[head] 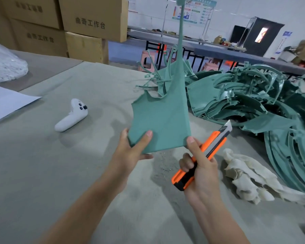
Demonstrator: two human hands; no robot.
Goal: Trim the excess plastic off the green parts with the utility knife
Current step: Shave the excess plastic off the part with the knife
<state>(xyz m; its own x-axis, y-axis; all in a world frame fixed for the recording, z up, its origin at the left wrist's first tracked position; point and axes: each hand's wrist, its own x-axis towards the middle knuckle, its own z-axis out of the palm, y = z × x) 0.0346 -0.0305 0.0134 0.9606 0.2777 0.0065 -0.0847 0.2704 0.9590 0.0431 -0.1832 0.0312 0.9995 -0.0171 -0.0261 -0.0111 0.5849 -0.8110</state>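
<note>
Green plastic fills the middle of the view: one flat green part (pixel 161 120) that I hold up off the table (pixel 74 169) with both hands, its long thin stem rising to the top edge of the frame. My left hand (pixel 132 152) pinches its lower left corner, thumb on the near face and fingers behind it. My right hand (pixel 202 171) has its fingers wrapped tightly around one orange and black utility knife (pixel 214 143), while that hand's thumb touches the part's lower right corner. The knife's blade is pushed out and points up and to the right, just beside the part's right edge and not touching it.

One large pile of green parts (pixel 253 95), too tangled to count, lies on the table to the right and behind the held piece. One crumpled white cloth (pixel 250 180) lies just right of my right hand. One white game controller (pixel 71 116) lies well to the left, with one sheet of white paper (pixel 5 101) at the left edge and one clear plastic bag (pixel 4 64) behind it. At least five cardboard boxes (pixel 93 18) are stacked at the table's far side.
</note>
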